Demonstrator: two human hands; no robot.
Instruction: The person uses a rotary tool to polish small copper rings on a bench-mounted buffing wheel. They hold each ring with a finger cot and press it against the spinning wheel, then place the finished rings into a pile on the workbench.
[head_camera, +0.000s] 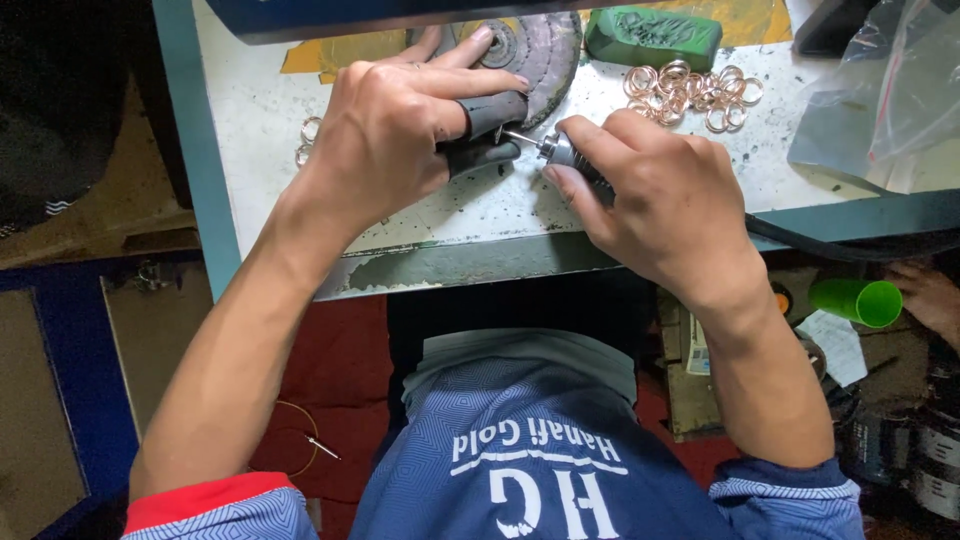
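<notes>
My left hand (400, 135) rests on the white bench (250, 120), its thumb and forefinger in dark rubber finger covers (490, 128), pinching something too small to make out. My right hand (665, 195) grips a slim rotary handpiece (562, 152) like a pen. Its thin bit points left and meets the covered fingertips. A dark flexible cable (850, 245) runs off to the right from that hand.
A round cloth buffing wheel (545, 50) lies behind my left hand. A green compound block (652, 35) and a heap of several pinkish metal rings (690, 92) sit at the back right, beside a plastic bag (890, 95). A green cup (858, 300) stands below right.
</notes>
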